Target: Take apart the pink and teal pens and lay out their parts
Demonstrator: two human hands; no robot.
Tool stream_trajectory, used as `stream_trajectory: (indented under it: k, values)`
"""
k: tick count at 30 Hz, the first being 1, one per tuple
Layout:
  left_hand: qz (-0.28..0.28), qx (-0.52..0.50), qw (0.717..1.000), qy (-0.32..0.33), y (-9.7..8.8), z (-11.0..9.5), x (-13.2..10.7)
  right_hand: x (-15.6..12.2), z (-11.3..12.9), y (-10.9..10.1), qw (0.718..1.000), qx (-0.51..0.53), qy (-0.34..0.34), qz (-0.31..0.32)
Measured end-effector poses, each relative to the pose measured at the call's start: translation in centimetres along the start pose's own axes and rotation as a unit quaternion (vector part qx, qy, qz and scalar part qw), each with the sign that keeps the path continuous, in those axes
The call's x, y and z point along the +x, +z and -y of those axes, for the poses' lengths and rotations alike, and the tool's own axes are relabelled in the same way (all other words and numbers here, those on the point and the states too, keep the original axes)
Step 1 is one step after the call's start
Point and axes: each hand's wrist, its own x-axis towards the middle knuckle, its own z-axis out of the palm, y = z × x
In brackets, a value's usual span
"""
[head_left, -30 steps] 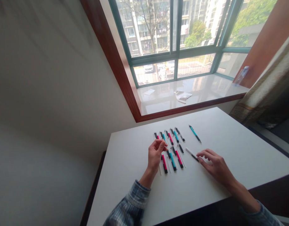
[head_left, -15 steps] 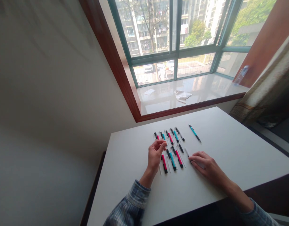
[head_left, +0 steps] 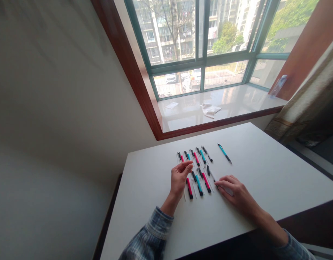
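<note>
Two rows of pens [head_left: 199, 180] with pink, teal and black barrels lie side by side on the white table [head_left: 264, 169]. My left hand [head_left: 179, 177] hovers over the left end of the rows. Its fingers are curled toward the thumb, and what they hold, if anything, is hidden. My right hand [head_left: 234, 191] rests low on the table at the right end of the near row. Its fingers are closed over a white pen [head_left: 213, 178], of which only the dark tip shows beside the last pink pen [head_left: 206, 182]. A single teal pen [head_left: 224, 152] lies apart, farther back to the right.
A wide window sill [head_left: 237, 104] behind the table carries a crumpled white cloth [head_left: 210, 109] and a slip of paper [head_left: 171, 105]. A curtain [head_left: 310, 104] hangs at the right. The wall is to the left, and the table's near edge runs below my right forearm.
My right hand has slid left with the white pen, turning it from slanted to in line with the near row. My left hand has barely moved.
</note>
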Motion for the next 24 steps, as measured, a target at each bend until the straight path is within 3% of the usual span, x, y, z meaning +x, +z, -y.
stream_trajectory:
  k: [9, 16, 20, 24]
  values:
    - [0.016, 0.009, 1.0, 0.006, -0.1, 0.1, 0.0, 0.2, 0.1, 0.0, 1.0, 0.006, 0.006, 0.011]
    - [0.016, 0.015, 1.0, 0.012, 0.0, 0.1, 0.0, 0.4, 0.3, -0.2, 1.0, -0.009, 0.013, -0.019]
    - [0.016, 0.016, 1.0, 0.012, 0.0, 0.3, -0.1, 2.0, 0.9, -1.2, 0.998, -0.024, 0.034, -0.054]
    - [0.018, 0.02, 1.0, 0.012, -0.1, 0.4, -0.2, 4.7, 1.0, -1.7, 0.998, -0.021, 0.023, -0.05]
